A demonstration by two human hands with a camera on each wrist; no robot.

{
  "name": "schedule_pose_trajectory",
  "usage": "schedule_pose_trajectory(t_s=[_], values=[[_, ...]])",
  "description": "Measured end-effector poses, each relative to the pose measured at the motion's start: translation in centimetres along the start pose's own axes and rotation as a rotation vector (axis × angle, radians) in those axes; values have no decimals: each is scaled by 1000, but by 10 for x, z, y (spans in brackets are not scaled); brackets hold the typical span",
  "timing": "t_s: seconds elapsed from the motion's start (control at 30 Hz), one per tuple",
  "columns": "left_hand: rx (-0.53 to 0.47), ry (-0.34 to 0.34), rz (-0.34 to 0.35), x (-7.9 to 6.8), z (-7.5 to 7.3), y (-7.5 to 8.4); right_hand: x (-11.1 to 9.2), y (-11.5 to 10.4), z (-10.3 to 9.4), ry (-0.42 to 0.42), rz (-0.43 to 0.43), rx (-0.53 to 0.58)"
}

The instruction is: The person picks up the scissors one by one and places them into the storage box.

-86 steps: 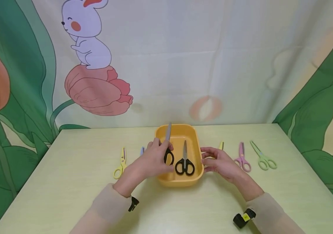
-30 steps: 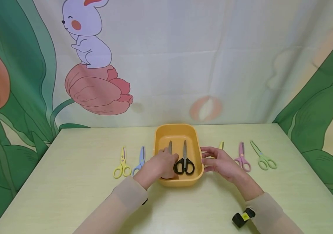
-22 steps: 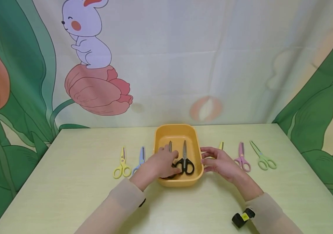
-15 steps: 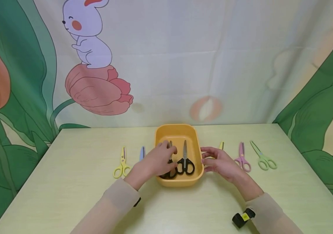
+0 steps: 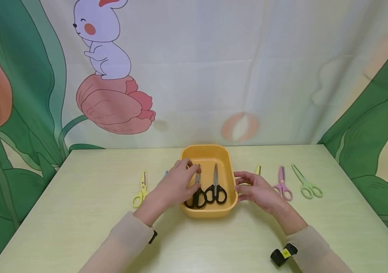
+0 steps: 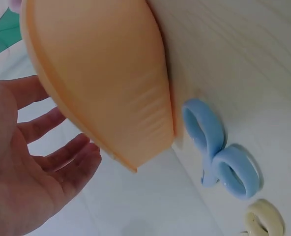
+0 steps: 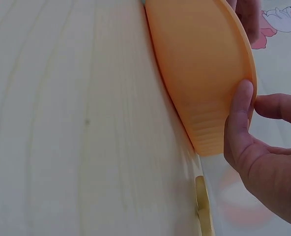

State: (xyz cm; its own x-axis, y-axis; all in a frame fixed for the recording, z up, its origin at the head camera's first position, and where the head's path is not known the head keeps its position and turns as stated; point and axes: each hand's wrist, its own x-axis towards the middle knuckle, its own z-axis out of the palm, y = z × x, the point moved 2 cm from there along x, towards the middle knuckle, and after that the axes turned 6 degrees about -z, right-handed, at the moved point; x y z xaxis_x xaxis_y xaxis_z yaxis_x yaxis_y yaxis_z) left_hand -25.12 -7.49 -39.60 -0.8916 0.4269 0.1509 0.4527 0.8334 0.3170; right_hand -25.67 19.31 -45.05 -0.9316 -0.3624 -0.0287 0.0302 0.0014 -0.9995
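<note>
A yellow-orange plastic tray [image 5: 209,213] stands at the table's middle, with two pairs of black-handled scissors lying side by side inside it. My left hand [image 5: 175,185] hovers over the tray's left edge, fingers loosely bent and holding nothing. Below its thumb lie the left scissors [image 5: 201,198], blades pointing away and partly covered by the hand. The right scissors [image 5: 216,189] are in full view, also pointing away. At the opposite side, my right hand [image 5: 255,189] grips the tray's rim; in the right wrist view one finger [image 7: 242,101] lies along the outer wall.
Left of the tray lie yellow scissors [image 5: 143,191] and blue scissors [image 6: 207,142], the blue ones mostly behind my left hand in the head view. To the right are yellow scissors [image 5: 258,169], partly hidden, pink scissors [image 5: 282,184] and green scissors [image 5: 307,184]. A printed curtain [image 5: 194,76] hangs behind.
My left hand has lowered the left black scissors into the tray, let go of them, and drawn back up and to the left. The right hand stays at the tray's side.
</note>
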Motion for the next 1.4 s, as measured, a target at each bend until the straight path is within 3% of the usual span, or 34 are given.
schedule_pose_trajectory(t_s=[0.1,0.33,0.6,0.73,1.0,1.4], values=[[23,34,-9,-3,-4,-4,0,0,0,1,2,-3],[14,60,-101,-12,-12,-20,0,1,1,2,10,-9],[3,106,-115,-25,-14,-43,1,2,1,4,11,-9],[9,102,-154,-32,-15,-52,2,3,2,7,14,-2],[57,-9,-308,-48,-19,-68,2,3,1,6,8,3],[79,-172,-463,-59,-18,-86,0,1,-1,5,2,-15]])
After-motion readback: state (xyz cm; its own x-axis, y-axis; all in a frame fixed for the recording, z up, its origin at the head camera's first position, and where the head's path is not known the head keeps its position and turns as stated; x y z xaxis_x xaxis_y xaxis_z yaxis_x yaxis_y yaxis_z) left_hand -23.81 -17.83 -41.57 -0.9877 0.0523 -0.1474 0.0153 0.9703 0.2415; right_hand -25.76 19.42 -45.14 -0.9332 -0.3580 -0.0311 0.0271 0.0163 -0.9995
